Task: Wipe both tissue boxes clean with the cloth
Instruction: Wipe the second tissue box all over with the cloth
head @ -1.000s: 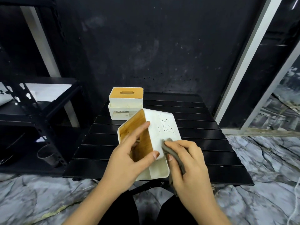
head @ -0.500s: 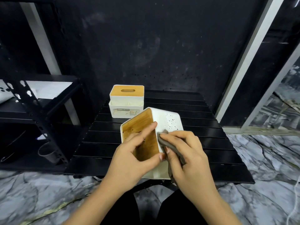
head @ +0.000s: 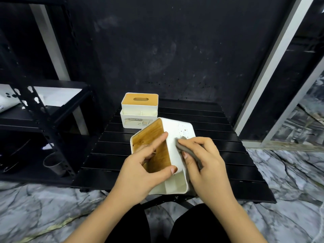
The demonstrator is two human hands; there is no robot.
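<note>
Black slatted table ahead of me. Dark wall behind it. Black metal shelf to my left, cup low on it. Marbled floor.

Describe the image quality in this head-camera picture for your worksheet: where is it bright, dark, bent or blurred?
Head view: light falls brightest on the tilted tissue box and both hands; the black wall stays dim; wide-angle distortion leans the metal frame at right; the marble floor smears toward the corners; the brown specks beside the cloth remain readable.

Two tissue boxes, one cloth
</note>
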